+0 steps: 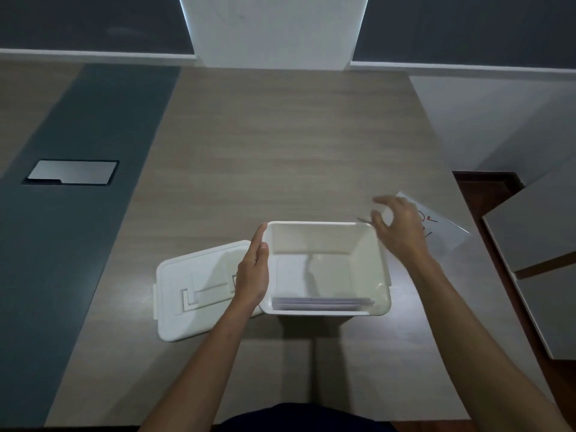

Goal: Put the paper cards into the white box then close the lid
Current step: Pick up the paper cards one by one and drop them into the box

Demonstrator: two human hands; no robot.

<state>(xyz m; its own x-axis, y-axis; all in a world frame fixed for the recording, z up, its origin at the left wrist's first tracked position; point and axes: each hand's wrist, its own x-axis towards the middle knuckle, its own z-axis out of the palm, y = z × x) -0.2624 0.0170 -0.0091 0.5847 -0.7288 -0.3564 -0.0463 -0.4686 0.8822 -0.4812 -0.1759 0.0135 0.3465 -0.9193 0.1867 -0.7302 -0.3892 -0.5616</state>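
The white box point(314, 238) stands open on the table in front of me. Several paper cards point(322, 302) lean against its near wall inside. The white lid point(193, 288) lies flat on the table just left of the box. My left hand point(253, 269) rests flat against the box's left wall, fingers straight and together, holding nothing. My right hand point(400, 227) hovers beyond the box's right rim with fingers spread and curled, empty. Under it, on the table, lies a white paper card point(442, 224) with red writing, partly hidden by the hand.
The wooden table point(280, 145) stretches far beyond the box. A dark strip with a metal cable hatch point(72, 172) runs along the left. The table's right edge lies close past the card, with grey cabinets point(536, 232) beyond it.
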